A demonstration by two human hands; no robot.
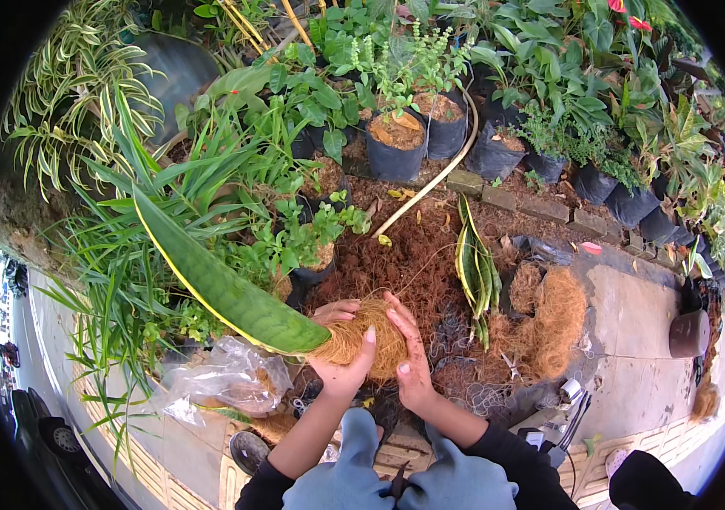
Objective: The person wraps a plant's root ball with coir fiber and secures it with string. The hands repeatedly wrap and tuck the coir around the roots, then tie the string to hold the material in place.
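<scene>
Both my hands cup a ball of tan coconut fibre held above the ground in front of my knees. My left hand wraps its near and left side, with the thumb pressed on top. On the right, my right hand curves around the ball with its fingers along the side. Out of the ball's left end comes one broad snake plant leaf, green with a yellow edge, slanting up and left. Whatever sits inside the fibre is hidden.
Dark brown fibre covers the ground ahead, with more snake plant leaves at its right. Loose tan fibre, scissors and a spool of thread lie to the right. A clear plastic bag is at left; potted plants stand behind a brick edge.
</scene>
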